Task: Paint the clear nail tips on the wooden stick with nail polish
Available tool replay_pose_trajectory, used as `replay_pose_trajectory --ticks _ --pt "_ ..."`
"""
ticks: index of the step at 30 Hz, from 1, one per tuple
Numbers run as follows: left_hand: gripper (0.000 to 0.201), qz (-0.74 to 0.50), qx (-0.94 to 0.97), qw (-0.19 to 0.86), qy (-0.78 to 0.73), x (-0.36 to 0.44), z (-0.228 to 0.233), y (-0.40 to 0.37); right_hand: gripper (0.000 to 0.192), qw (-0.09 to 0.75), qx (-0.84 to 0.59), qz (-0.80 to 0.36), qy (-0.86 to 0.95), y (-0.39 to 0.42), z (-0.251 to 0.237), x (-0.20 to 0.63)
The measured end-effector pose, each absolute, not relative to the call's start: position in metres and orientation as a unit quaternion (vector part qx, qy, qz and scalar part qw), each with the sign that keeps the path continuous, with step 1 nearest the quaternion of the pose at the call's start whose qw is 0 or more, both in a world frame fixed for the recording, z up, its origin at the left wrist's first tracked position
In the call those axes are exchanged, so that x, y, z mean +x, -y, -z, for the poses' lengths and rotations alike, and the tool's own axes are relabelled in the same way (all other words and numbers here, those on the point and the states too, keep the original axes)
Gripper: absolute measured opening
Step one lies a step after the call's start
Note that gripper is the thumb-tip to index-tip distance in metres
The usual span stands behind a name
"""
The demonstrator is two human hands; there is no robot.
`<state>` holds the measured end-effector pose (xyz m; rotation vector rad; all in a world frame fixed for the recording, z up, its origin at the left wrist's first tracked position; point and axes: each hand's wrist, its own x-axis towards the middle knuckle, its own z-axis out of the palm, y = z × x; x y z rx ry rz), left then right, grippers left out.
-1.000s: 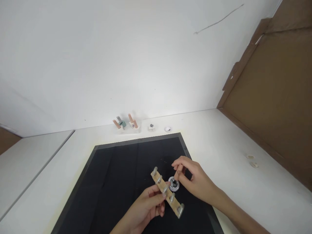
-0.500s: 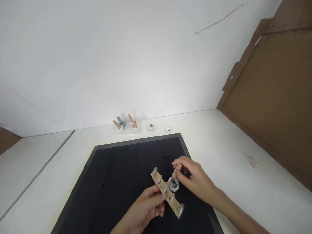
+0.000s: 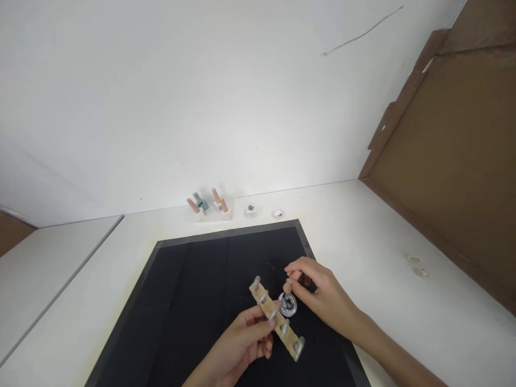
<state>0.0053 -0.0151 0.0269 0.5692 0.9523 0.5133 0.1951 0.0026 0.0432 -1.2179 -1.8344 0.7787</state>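
Note:
My left hand (image 3: 244, 344) grips a short wooden bar (image 3: 277, 318) that has several grey bolts standing out of it, held slantwise above a black mat (image 3: 189, 301). Just beside the bar a small round clear dish (image 3: 288, 304) with small dark metal parts in it rests on the mat. My right hand (image 3: 318, 294) hovers over that dish with thumb and forefinger pinched together at its rim; whether a small part sits between the fingertips I cannot tell.
The mat lies on a white table (image 3: 387, 252) against a white wall. At the back edge stand two small white blocks with orange and green pegs (image 3: 207, 204), a tiny white part (image 3: 250, 209) and a small ring (image 3: 277, 213). A brown cardboard panel (image 3: 451, 156) leans at the right.
My right hand's fingertips shifted slightly over the dish and drew closer together. The left hand and the bar stayed in place.

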Motion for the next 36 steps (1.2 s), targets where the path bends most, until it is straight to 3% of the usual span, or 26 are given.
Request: replay_pose_trajectory --ticks 8,16,36 --pt "0.037 -0.243 0.257 0.819 -0.452 0.0051 -0.0257 0.0155 0.012 0.422 -0.482 -0.304 0.705 -0.0001 -0.0422 0.1946" --pt "0.039 -0.244 0.257 0.818 -0.452 0.0056 -0.0258 0.016 0.012 0.407 -0.513 -0.234 0.719 -0.0024 -0.0416 0.1947" --pt "0.039 -0.247 0.26 0.82 -0.445 0.0067 -0.0252 0.0152 0.012 0.399 -0.498 -0.212 0.741 -0.0033 -0.0418 0.1945"
